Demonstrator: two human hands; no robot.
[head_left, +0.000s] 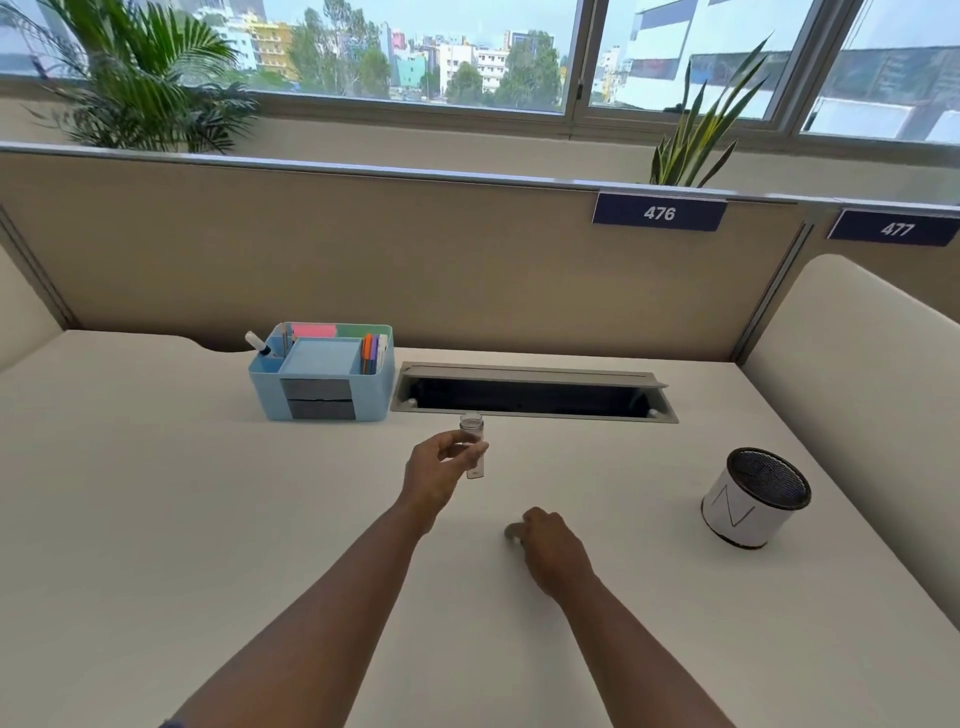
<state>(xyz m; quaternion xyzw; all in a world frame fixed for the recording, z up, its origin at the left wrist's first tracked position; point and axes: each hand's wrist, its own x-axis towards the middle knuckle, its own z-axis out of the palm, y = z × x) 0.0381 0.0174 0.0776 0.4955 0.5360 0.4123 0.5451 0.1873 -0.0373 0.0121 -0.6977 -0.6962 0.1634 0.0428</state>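
A small clear glass jar (474, 428) with no lid stands upright on the white desk (208, 493). My left hand (439, 467) holds it around its middle, fingers curled on its side. To the right and nearer to me, my right hand (550, 545) rests low on the desk, its curled fingers on a small grey round lid (511, 531) that lies flat. Most of the lid is hidden under the fingers.
A light blue organiser (322, 400) with markers, pens and sticky notes stands at the back. An open cable slot (530, 395) runs beside it. A black mesh cup (753, 499) with a white wrap stands at the right. Partition walls close the desk's back and sides.
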